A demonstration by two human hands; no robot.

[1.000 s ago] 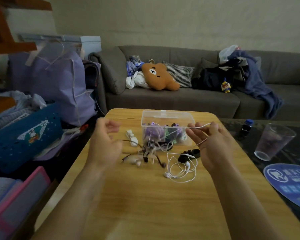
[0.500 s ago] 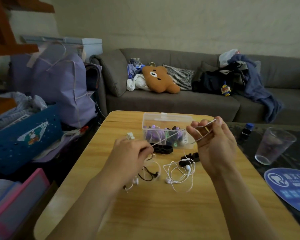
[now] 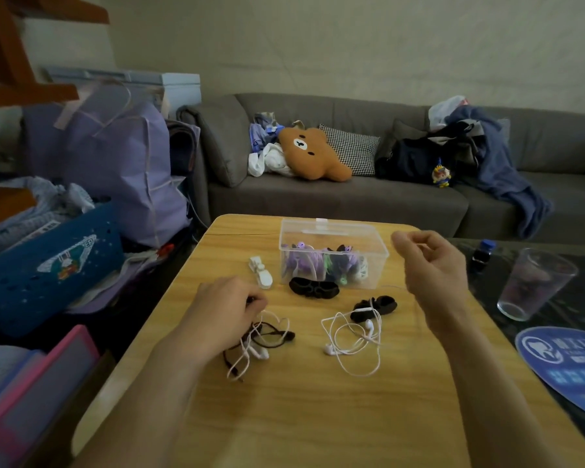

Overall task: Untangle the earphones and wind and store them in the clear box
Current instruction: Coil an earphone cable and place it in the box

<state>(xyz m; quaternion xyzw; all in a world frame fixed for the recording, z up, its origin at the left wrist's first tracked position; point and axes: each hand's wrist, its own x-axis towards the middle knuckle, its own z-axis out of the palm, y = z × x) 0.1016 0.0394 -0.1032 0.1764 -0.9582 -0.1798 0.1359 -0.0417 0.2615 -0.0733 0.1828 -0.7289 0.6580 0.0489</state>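
Earphone sorting at a wooden table: two cable lots separated, clear box waiting at the far edge.

Left hand is gripping a tangle of black and white earphones near the left edge of the table, fingers curled over the knot; a pull here is likely tightening it, since the strands are crossing under the palm where their run is hidden. White earphones are lying loose mid-surface, one strand draped over a black winder and rising toward the right hand, whose fingers are curled and apparently pinching that thin cable; lifting may be dragging the winder along. The pinch point is too fine to confirm. Clear box is sitting near the far edge, holding purple and dark items, contents blurred; whether its lid is on is unclear.
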